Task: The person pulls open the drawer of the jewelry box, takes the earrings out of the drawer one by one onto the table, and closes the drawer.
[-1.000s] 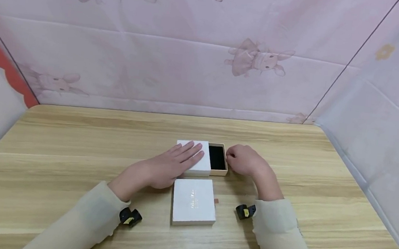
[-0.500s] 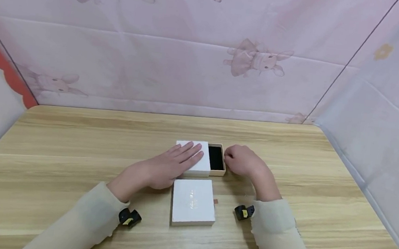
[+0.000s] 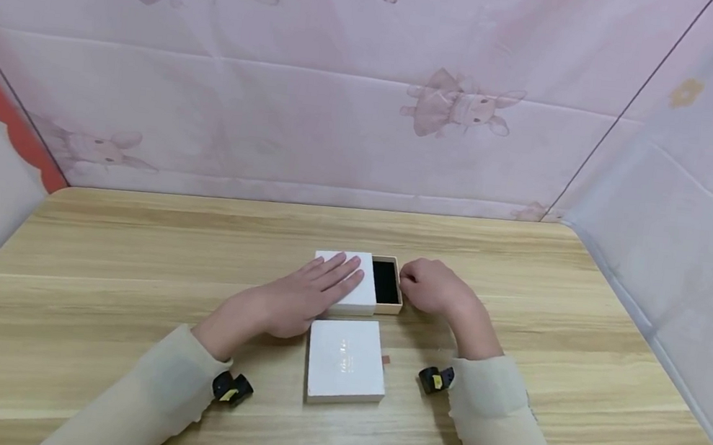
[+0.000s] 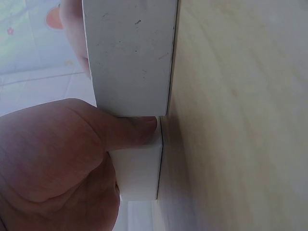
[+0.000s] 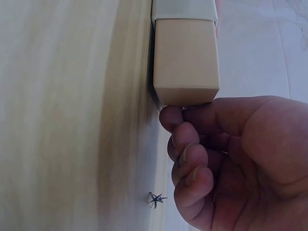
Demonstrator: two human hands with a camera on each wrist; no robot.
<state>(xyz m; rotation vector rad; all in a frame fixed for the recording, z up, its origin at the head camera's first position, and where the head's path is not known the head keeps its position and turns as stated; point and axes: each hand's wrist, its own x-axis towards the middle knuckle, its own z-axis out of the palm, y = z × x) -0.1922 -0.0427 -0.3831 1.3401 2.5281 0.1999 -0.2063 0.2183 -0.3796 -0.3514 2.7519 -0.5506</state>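
A white drawer-style gift box sleeve (image 3: 364, 297) lies on the table, its tan inner drawer (image 3: 401, 309) partly out on the right, with a black lining. My left hand (image 3: 296, 302) lies over the sleeve with fingers straight; its thumb (image 4: 137, 132) presses down along the near side. At the drawer's outer end is my right hand (image 3: 437, 287), fingers curled. In the right wrist view its thumb and forefinger meet right at the drawer's end; what is between them is hidden. Close in front sits a second white box (image 3: 347, 359) with gold lettering, its drawer in.
A pinkish ribbon tab (image 3: 386, 360) sticks out from the front box's right side. A small silver star-shaped piece (image 5: 156, 198) lies on the wood-grain table (image 3: 165, 246) near my right hand. A pink rabbit-print cloth (image 3: 314, 131) hangs behind the table.
The drawer has slid slightly left into its sleeve, my right hand moving with it. My left hand and the front box stay where they were.
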